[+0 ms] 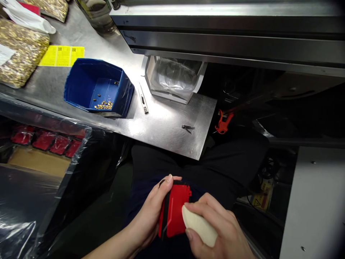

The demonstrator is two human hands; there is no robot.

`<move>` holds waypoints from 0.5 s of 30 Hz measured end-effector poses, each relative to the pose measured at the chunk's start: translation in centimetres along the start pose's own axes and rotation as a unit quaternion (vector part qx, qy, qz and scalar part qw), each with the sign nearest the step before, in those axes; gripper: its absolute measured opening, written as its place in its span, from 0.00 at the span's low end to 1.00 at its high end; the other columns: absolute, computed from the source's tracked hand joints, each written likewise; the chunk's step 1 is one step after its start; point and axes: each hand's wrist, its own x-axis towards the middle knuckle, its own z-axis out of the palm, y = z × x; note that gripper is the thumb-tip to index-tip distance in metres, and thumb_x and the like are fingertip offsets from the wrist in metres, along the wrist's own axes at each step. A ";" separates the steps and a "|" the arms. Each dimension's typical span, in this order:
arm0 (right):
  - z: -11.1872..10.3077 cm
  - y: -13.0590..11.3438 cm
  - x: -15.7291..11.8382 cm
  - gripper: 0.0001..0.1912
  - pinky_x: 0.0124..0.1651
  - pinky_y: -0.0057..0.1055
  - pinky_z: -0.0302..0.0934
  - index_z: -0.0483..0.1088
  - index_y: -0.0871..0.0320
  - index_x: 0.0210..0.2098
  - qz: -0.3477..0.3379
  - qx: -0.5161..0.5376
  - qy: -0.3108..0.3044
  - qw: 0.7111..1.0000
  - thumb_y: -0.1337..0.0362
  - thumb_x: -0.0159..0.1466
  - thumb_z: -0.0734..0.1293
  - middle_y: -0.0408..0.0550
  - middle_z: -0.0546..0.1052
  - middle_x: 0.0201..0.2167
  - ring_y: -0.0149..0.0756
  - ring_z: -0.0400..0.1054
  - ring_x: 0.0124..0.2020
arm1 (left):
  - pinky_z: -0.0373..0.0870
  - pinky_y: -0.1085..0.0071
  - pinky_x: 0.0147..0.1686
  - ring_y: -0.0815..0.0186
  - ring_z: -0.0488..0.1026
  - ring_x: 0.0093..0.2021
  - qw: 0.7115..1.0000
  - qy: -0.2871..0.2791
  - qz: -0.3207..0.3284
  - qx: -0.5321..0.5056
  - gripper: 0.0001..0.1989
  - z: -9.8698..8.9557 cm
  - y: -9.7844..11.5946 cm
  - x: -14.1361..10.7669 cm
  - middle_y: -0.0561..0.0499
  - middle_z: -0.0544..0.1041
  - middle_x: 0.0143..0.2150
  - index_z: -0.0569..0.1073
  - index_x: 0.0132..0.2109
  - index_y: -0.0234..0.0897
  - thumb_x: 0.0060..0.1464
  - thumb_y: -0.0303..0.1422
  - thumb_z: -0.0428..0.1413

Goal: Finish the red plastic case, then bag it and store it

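Observation:
Over the lap, my left hand (154, 208) is closed round the left side of a red part with black edges (176, 212), its thumb lying along the top left edge. A cream-coloured pad (201, 225) is pinched between the thumb and fingers of my right hand (219, 226). The pad's tip touches or nearly touches the right side of the red part. A small red clip-like piece shows at the part's upper right corner. The fingers under the red part are hidden.
A metal table (161, 126) holds a blue bin (94, 82) with small brass pieces, a cutter knife (143, 99), small dark tweezers-like pieces (188, 127) and a white bin (175, 94). Bags of brass parts (21, 50) lie upper left. Red parts (44, 139) sit in a lined box.

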 end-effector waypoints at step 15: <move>0.2 -0.5 0.0 0.20 0.30 0.25 0.70 0.70 0.54 0.51 0.014 -0.012 0.019 1.000 0.67 0.59 0.70 0.44 0.75 0.37 0.32 0.76 0.32 | 0.73 0.69 0.40 0.61 0.75 0.40 0.999 -0.020 0.031 0.018 0.27 0.2 0.3 -0.1 0.47 0.81 0.41 0.75 0.54 0.38 0.59 0.55 0.60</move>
